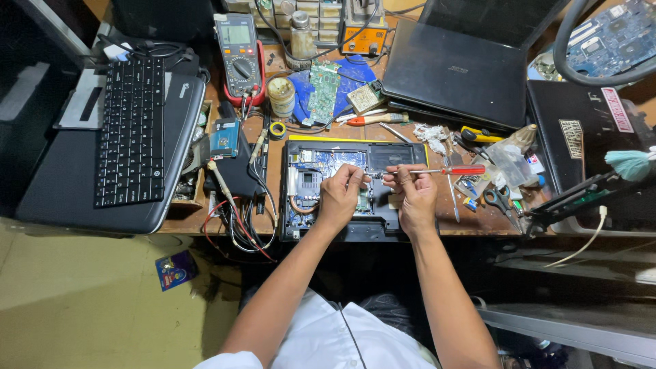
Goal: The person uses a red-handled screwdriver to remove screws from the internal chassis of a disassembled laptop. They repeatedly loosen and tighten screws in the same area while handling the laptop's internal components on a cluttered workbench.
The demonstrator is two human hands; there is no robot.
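Note:
An opened laptop base (307, 225) with its blue circuit board (321, 164) exposed lies on the wooden bench in front of me. My left hand (339, 198) hovers over the board with fingers pinched near the tip of a screwdriver. My right hand (415, 195) holds that red-handled screwdriver (462, 170) by its shaft, level, with the handle pointing right. Both hands meet above the middle of the base. Whether a screw sits between my left fingers is too small to tell.
A laptop with a black keyboard (130, 130) sits at left. A multimeter (237, 55), tape roll (277, 129), loose green board (323, 92) and closed black laptops (454, 72) lie behind. Scissors (501, 203), small tools and wires (236, 225) crowd the bench.

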